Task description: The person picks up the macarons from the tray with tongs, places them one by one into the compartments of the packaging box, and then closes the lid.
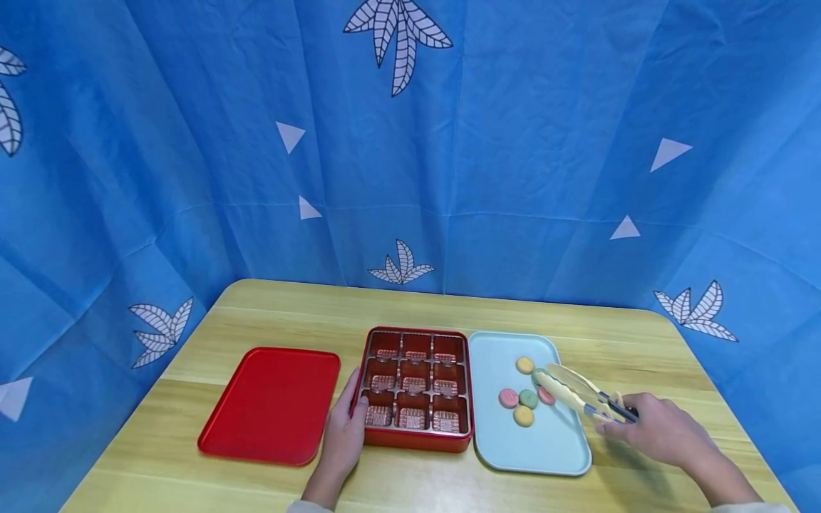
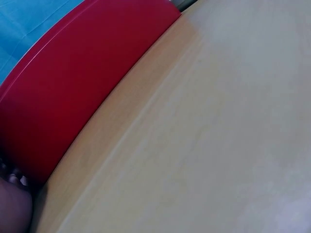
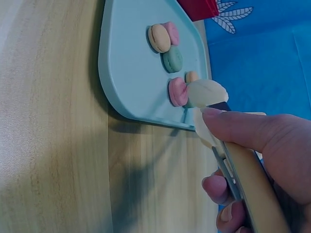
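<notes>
My right hand (image 1: 661,427) grips a pair of tongs (image 1: 571,393) with cream tips and dark handles. The tips reach over the light blue tray (image 1: 551,452), close to a green macaron (image 1: 537,376) and a pink macaron (image 1: 546,396); whether they touch one cannot be told. Several yellow, pink and green macarons lie on that tray, such as a yellow macaron (image 1: 524,416). My left hand (image 1: 345,433) holds the left front corner of a red box (image 1: 417,439), thumb over the rim. Inside the box a divided insert shows bare compartments. In the right wrist view, thumb and fingers wrap the tongs (image 3: 243,170).
A red tray (image 1: 272,406) lies on the wooden table (image 1: 513,491) left of the box. The blue tray stands close against the box's right side. A blue curtain (image 1: 545,142) with leaf prints hangs behind the table's far edge.
</notes>
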`<state>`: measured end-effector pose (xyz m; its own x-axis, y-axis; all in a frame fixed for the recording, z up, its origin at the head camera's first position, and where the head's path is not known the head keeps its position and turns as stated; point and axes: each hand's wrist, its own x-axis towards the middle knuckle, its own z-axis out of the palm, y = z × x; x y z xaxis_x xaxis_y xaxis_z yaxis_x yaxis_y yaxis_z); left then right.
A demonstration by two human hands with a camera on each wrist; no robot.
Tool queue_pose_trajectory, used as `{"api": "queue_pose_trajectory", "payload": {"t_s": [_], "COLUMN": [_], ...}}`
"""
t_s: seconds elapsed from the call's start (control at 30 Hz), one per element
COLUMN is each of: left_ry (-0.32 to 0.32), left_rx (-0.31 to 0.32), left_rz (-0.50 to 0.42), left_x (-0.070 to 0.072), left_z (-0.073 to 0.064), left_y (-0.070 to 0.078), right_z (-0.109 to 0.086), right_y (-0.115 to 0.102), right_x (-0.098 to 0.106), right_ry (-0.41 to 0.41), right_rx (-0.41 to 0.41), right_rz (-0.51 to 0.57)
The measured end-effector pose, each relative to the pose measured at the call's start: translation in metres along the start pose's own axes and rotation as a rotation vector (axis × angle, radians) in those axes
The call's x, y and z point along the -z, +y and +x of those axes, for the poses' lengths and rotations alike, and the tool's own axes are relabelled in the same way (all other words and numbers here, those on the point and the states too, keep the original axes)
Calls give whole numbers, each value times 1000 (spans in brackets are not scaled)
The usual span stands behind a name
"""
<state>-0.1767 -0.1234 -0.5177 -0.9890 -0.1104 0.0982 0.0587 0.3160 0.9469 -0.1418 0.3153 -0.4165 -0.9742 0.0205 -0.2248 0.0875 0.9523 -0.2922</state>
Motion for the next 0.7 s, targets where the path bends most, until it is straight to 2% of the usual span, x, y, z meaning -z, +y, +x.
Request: {"api": "queue_pose_trajectory", "payload": {"t_s": [0.17,0.47,0.7], "left_ry": [-9,0,-11], "left_rx": [17,-8,12], "left_rz": [-10,2,-25], "left_x": [0,1,0], "left_z": [0,0,0], "left_y": [1,-1,-1], "right_z": [0,1,1], "right_y": [-1,-2,-4], "right_x": [2,6,8], "right_ry": [-18,-58,-80], "right_rx": [4,4,-7], "right_rz": [7,25,29]}}
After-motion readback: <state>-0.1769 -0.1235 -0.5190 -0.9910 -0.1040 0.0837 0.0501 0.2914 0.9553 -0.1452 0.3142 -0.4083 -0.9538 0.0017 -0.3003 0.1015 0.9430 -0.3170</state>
